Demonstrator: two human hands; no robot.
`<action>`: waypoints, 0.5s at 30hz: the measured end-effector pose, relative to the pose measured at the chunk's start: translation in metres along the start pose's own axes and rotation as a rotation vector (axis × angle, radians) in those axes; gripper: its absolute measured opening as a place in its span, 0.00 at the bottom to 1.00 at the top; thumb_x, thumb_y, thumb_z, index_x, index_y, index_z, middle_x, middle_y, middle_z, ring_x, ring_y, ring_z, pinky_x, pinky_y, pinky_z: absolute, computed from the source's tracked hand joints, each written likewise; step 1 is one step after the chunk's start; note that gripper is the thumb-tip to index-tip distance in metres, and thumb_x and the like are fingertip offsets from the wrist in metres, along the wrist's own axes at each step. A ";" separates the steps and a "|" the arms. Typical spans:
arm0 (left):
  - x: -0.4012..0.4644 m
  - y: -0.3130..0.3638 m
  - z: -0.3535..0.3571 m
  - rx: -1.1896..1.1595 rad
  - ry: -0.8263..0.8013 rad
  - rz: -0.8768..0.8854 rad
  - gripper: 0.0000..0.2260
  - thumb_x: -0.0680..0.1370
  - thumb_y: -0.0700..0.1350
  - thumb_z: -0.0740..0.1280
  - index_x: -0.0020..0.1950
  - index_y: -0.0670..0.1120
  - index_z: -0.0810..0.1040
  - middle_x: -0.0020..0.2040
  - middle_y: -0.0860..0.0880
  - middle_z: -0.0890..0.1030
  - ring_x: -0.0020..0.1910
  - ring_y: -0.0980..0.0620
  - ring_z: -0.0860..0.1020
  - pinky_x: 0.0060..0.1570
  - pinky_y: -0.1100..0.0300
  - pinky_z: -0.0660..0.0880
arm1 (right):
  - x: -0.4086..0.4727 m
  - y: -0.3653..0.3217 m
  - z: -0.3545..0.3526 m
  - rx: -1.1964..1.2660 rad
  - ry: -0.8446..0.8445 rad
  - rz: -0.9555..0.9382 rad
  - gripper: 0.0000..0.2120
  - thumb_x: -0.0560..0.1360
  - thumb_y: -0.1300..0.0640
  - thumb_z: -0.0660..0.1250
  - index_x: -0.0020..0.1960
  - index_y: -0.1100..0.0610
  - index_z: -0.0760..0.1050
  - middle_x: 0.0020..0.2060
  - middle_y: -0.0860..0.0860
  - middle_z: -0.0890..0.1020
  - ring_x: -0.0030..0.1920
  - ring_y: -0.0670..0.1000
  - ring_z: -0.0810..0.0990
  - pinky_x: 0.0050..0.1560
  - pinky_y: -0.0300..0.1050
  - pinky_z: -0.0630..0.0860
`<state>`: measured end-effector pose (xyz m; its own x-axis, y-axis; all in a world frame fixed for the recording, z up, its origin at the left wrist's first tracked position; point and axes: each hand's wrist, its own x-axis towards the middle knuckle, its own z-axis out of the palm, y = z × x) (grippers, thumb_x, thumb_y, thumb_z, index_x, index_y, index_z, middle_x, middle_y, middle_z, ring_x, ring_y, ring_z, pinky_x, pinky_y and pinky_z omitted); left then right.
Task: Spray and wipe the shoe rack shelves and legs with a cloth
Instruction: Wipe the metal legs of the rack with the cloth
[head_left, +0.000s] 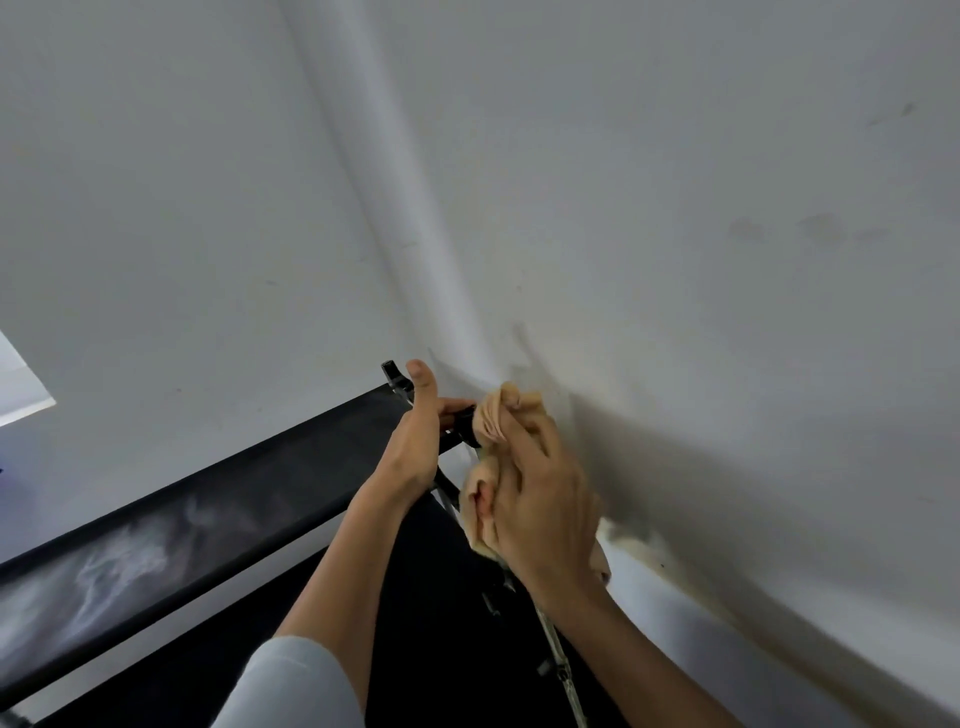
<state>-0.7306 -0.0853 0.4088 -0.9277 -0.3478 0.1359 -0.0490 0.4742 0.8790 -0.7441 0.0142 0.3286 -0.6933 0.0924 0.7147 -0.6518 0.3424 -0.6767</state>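
Shoe rack (218, 499) black fabric shelf; left hand (415, 441) grips frame, right hand (540, 499) clutches crumpled cloth (491, 421).

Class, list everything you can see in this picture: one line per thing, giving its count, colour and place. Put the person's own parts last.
Shoe rack shelf: one, black fabric with whitish smears, running from lower left up to the corner.
Rack leg: one, metal with black clips, slanting down at lower centre-right.
Black connector: one, on the rack's top corner, between the hands.
Cloth: one, peach, bunched against the rack's corner.
Walls: two, white, meeting in a corner behind the rack; scuffed at right.
Sleeve: one, light grey, bottom centre.
Left hand: one, gripping the rack's top corner.
Right hand: one, gripping the cloth.
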 end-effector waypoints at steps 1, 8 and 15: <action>0.000 0.001 0.000 -0.001 -0.016 0.006 0.41 0.64 0.74 0.36 0.49 0.55 0.81 0.51 0.54 0.82 0.56 0.56 0.76 0.64 0.59 0.64 | 0.004 -0.004 0.005 -0.011 -0.010 -0.017 0.23 0.74 0.47 0.52 0.65 0.45 0.75 0.54 0.44 0.79 0.40 0.47 0.77 0.32 0.38 0.70; 0.010 -0.015 0.000 0.203 0.041 0.090 0.12 0.82 0.46 0.59 0.63 0.48 0.76 0.57 0.49 0.80 0.61 0.52 0.75 0.62 0.60 0.69 | -0.073 0.054 0.031 -0.314 -0.328 -0.027 0.24 0.68 0.50 0.60 0.64 0.46 0.73 0.56 0.49 0.79 0.46 0.54 0.81 0.32 0.45 0.78; 0.010 -0.017 0.002 0.188 0.070 0.101 0.12 0.81 0.44 0.60 0.62 0.47 0.76 0.56 0.49 0.80 0.58 0.53 0.77 0.61 0.61 0.70 | -0.065 0.041 0.007 -0.178 -0.140 0.087 0.16 0.74 0.48 0.57 0.56 0.43 0.81 0.43 0.44 0.81 0.36 0.45 0.76 0.34 0.36 0.68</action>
<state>-0.7404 -0.0948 0.3945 -0.9036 -0.3432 0.2565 -0.0310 0.6494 0.7598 -0.7278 0.0157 0.2529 -0.7885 0.0031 0.6150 -0.5316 0.4996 -0.6840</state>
